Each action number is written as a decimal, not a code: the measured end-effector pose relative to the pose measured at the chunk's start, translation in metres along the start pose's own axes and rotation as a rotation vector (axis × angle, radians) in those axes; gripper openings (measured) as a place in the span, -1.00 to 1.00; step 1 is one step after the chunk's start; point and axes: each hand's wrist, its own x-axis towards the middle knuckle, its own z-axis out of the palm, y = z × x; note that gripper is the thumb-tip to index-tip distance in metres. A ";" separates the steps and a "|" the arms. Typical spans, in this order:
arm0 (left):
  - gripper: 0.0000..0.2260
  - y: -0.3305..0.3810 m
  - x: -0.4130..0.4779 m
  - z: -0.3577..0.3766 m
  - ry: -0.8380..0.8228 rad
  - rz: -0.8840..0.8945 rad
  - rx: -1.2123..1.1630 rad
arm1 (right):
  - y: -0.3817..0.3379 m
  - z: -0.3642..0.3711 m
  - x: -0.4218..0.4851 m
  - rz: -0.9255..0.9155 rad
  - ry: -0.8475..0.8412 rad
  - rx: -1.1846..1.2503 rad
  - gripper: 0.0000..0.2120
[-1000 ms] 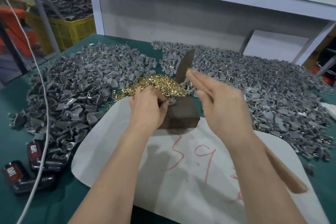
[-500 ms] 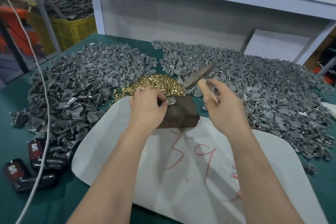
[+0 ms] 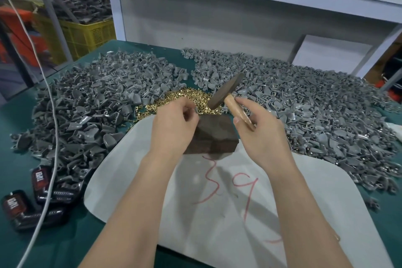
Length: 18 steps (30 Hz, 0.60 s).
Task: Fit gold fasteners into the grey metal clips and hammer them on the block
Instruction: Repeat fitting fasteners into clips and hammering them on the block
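The dark block (image 3: 214, 137) is sitting mid-table on the far edge of a white sheet (image 3: 217, 213). The left hand (image 3: 174, 126) is curling its fingers into a pinch at the block's 10 o'clock corner. The knuckles are hiding whatever it is pinching, so I cannot tell whether a clip is there. At the block's 3 o'clock the right hand (image 3: 263, 135) is grasping the wooden handle of a hammer (image 3: 226, 91), whose dark head is hanging above the 1 o'clock corner without touching it.

A clip looks small, light and stiff, so it is likely to skip away under a blow. It is best pinched by its broad flat end, with the fingertips kept away from the fastener. The fasteners look tiny and slippery.

The gold fasteners (image 3: 191, 98) are lying heaped just beyond the block at 12 o'clock. Grey clips are spreading in one heap at 9 to 11 o'clock (image 3: 97, 102) and another at 1 to 4 o'clock (image 3: 315, 115) over the green table (image 3: 43, 246). Black packs (image 3: 40, 183) and a white cable (image 3: 51, 137) are lying at 8 o'clock.
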 end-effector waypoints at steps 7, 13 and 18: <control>-0.81 -0.003 0.000 0.006 -0.067 -0.013 0.107 | -0.001 0.003 -0.002 -0.013 -0.051 -0.001 -0.64; -0.85 -0.002 0.001 0.005 -0.048 -0.059 0.053 | -0.006 0.002 -0.006 -0.031 -0.058 -0.009 -0.63; -0.77 -0.002 0.002 0.001 -0.044 -0.102 -0.043 | -0.018 -0.007 -0.012 -0.159 0.067 -0.030 -0.59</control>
